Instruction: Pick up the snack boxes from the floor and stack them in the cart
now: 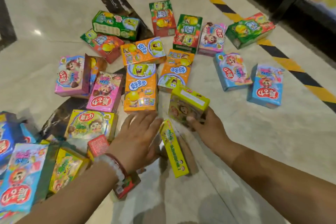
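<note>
While the right hand (203, 122) grips one yellow box (187, 105), the open left hand (138, 132) lies nearer the upended yellow box (173, 149), whose long axis runs toward the person.

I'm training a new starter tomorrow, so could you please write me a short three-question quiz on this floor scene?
1. True or false: the right hand holds a yellow box lifted off the floor.
2. Which colour are the three boxes lying together in the middle of the spread? A) orange B) purple C) black
3. Fill in: the left hand is flat and open, reaching toward a second yellow box standing on its ___.

Key
1. True; its fingers curl round the box's lower end.
2. A; see the orange box just beyond the left hand.
3. Edge.
</note>
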